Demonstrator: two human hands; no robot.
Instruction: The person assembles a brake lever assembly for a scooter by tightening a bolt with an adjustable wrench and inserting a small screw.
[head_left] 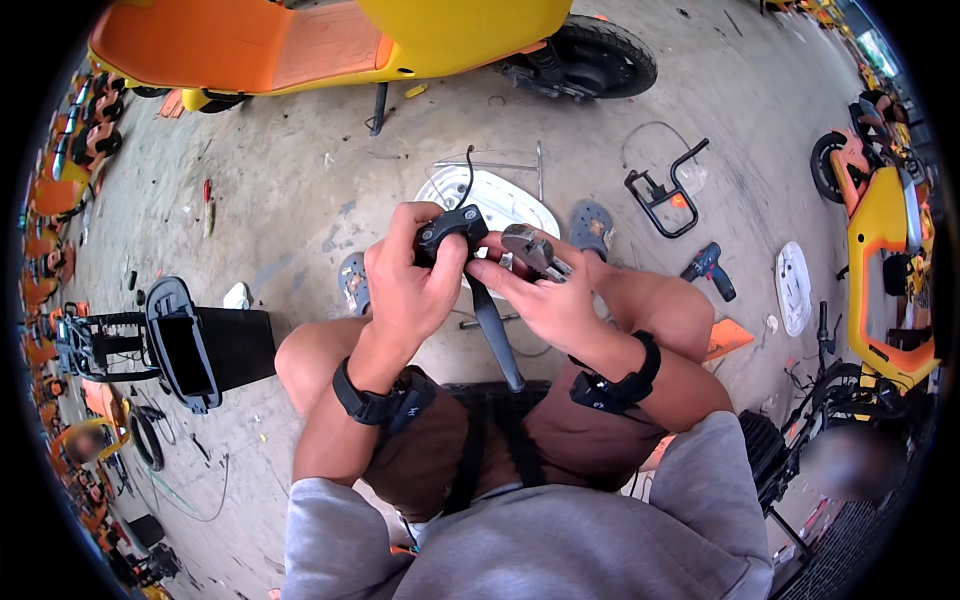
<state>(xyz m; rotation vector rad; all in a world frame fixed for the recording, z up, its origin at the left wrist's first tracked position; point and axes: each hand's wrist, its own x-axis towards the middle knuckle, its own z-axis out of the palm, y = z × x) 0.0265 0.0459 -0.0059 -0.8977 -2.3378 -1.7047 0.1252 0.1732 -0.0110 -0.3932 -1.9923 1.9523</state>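
Note:
My left hand (408,275) is closed around the black clamp end of a brake lever (493,335), raised in front of my knees. The long grey-black lever blade points down toward my lap, and a black cable (470,165) sticks up from the far side. My right hand (552,305) is closed on a pair of pliers (535,250), whose metal head shows above the fingers; the handles are mostly hidden. Its fingertips reach to the lever's clamp, close to my left fingers. What they touch there is hidden.
A white oval panel (515,200) lies on the floor beyond my hands. To the right are a black tubular frame (668,195), a cordless drill (712,270) and another white panel (793,290). A black bin-like box (230,345) sits left; a yellow-orange scooter (460,40) stands ahead.

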